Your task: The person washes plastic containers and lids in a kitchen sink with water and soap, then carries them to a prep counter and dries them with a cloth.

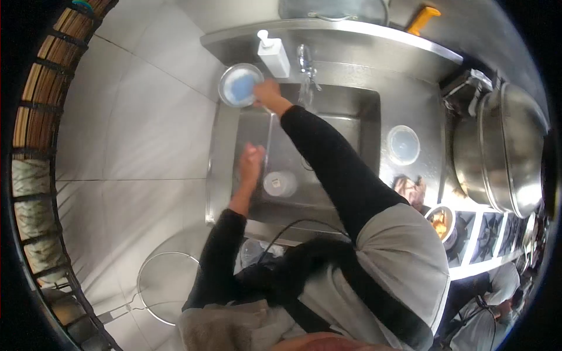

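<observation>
My right hand (266,92) reaches to the far left corner of the steel sink (351,99), its fingers at the rim of a small metal bowl (229,99) that holds a blue sponge (240,86). What it grips is hidden. My left hand (252,159) is closed on the left edge of a clear flat panel (287,152) standing in the sink. A round clear plastic container (280,183) lies in the basin near that hand. Water runs from the faucet (304,60) just right of my right hand.
A white soap pump bottle (274,55) stands behind the bowl. A clear round lid (403,144) lies on the counter right of the sink, beside a large steel pot (509,152). A wire strainer (167,286) hangs low left. Another person (492,298) stands at the lower right.
</observation>
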Motion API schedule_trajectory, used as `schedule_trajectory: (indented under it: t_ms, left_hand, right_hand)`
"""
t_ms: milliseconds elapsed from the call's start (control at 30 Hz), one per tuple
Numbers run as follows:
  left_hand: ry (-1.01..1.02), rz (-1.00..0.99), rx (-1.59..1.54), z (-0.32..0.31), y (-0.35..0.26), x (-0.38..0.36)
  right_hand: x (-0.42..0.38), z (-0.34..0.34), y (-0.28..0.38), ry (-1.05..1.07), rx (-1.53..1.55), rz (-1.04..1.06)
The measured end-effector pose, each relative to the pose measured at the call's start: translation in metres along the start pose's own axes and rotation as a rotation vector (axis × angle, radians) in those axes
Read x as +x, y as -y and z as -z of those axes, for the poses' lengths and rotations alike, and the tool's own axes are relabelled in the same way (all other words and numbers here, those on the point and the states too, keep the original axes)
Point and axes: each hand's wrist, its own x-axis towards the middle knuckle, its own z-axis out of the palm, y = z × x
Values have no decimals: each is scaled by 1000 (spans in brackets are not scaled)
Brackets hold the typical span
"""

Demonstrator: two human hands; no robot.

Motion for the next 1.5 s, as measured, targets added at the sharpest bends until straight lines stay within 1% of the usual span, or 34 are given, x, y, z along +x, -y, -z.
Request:
schedule_trajectory:
  t_ms: [33, 67, 100, 133, 167, 233, 267, 333, 367, 400, 467, 533, 633, 733, 767, 833, 900, 933, 967, 1000, 1033, 1067, 1100, 1133, 1200, 1233, 1333, 1467, 1500]
  left_hand:
    - [22, 51, -457, 3, -19, 11]
    - [-66, 127, -617, -3, -48, 23]
    - [-145, 216, -769, -13, -76, 31]
    - [-100, 272, -787, -25, -101, 33]
    - [-50, 326, -804, -39, -116, 36]
    - [39, 346, -584, -70, -93, 52]
    - [72, 341, -484, -85, -79, 62]
    - [203, 239, -407, -116, -66, 88]
    - [251, 188, -369, -126, -66, 97]
    - [270, 186, -410, -141, -75, 99]
    - [301, 183, -492, -176, -100, 99]
    - [292, 190, -442, -198, -90, 117]
    - [327, 169, -444, -199, -114, 97]
    - [186, 198, -648, -194, -120, 79]
    - [160, 195, -609, -189, -119, 77]
    - [117, 194, -525, -179, -113, 76]
    - [81, 152, -477, -166, -104, 71]
    - [58, 133, -456, -156, -105, 62]
    - [-8, 161, -477, -149, -106, 51]
    - [-15, 168, -486, -136, -102, 49]
    - [-13, 176, -494, -127, -96, 48]
    - [1, 188, -503, -123, -89, 44]
    - [-106, 192, -490, -125, -78, 46]
    - [-125, 203, -483, -124, -74, 43]
    - [-155, 221, -455, -117, -64, 35]
    - [-138, 261, -495, -116, -57, 35]
    - [-122, 182, -418, -112, -36, 39]
    - [-136, 213, -458, -112, -49, 19]
    - [-122, 213, -473, -115, -55, 14]
  right_hand:
    - [-59, 51, 50, -68, 301, -362]
    - [-60, 57, 30, -17, 47, -206]
    - [-59, 61, -6, 33, -206, -65]
    - [-83, 82, -15, 129, -613, 176]
    - [-107, 105, -24, 125, -1004, 456]
    - [-142, 135, -30, 131, -762, 151]
    - [-158, 148, -34, 79, -729, 81]
    - [-191, 173, -44, -32, -653, -53]
    - [-204, 186, -56, -28, -654, -103]
    - [-214, 200, -63, -26, -653, -148]
    - [-229, 230, -60, -130, -441, -341]
    - [-243, 255, -39, -180, -682, -304]
    - [-244, 280, 5, -327, -826, 34]
    - [-220, 267, 14, 86, -745, 270]
    - [-210, 256, 5, 207, -712, 424]
    - [-209, 220, -2, 275, -1036, 475]
    - [-171, 187, -31, 614, -1060, 232]
    - [-163, 180, -29, 605, -971, 255]
    - [-158, 172, -28, 607, -878, 271]
    - [-152, 166, -28, 605, -785, 283]
    - [-142, 154, -34, 536, -849, 365]
    - [-132, 153, -43, 522, -956, 346]
    - [-133, 152, -35, 460, -949, 331]
    - [-132, 151, -29, 392, -942, 317]
    - [-137, 143, -25, 410, -928, 281]
    - [-142, 139, -16, 410, -915, 263]
    - [-178, 142, 30, 620, -629, 19]
    - [-187, 131, -7, 710, -646, 229]
    - [-191, 117, -36, 463, -939, 536]
